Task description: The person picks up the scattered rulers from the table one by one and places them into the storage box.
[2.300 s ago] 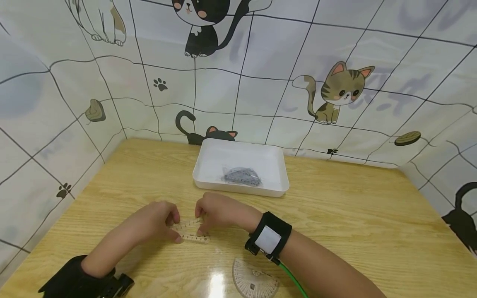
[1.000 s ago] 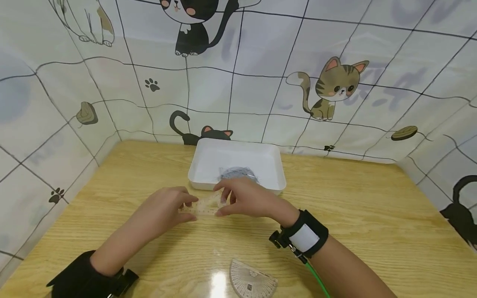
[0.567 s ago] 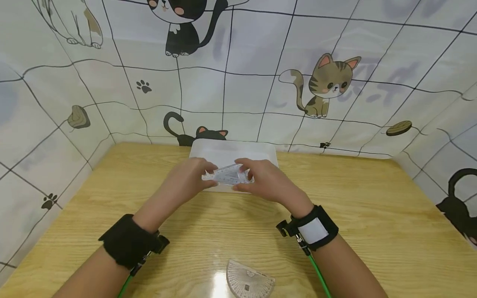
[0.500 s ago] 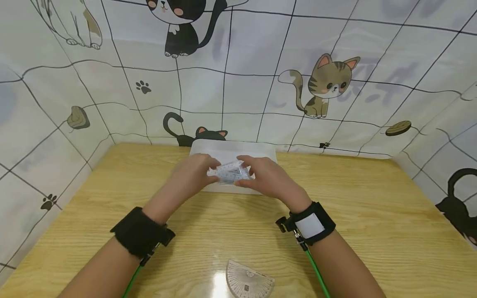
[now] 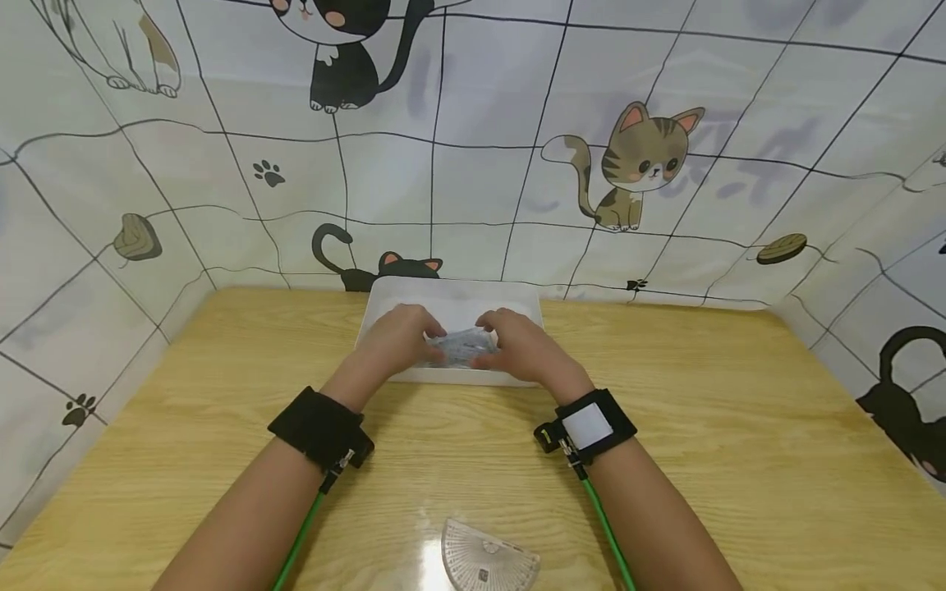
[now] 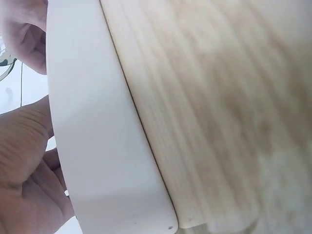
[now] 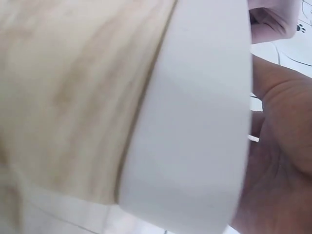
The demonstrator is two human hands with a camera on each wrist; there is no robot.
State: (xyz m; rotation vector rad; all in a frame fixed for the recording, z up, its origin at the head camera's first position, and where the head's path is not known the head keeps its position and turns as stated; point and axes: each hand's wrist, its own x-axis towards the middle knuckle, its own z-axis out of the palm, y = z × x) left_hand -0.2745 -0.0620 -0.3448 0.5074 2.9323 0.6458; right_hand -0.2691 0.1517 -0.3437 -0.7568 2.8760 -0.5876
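Observation:
A clear plastic set square [image 5: 463,338] with printed scales lies low in the white tray [image 5: 443,375], over a bluish see-through half-round piece. My left hand [image 5: 399,341] pinches its left end, and my right hand [image 5: 521,346] pinches its right end, thumbs nearer me. Motion blur softens the fingertips and the plastic. In both wrist views the tray's wall [image 6: 107,136] [image 7: 190,126] hides the fingertips and the set square. A clear protractor [image 5: 488,558] lies on the table near me, apart from both hands.
The tray stands at the back of the wooden table [image 5: 665,394], close to a cloth backdrop [image 5: 473,189] printed with cats. Each wrist wears a black band with a camera, and green cables [image 5: 602,525] run back along the forearms.
Both hands have carried the set square from the table forward and right, over the tray's front wall, and lowered it inside. The protractor stays on the table.

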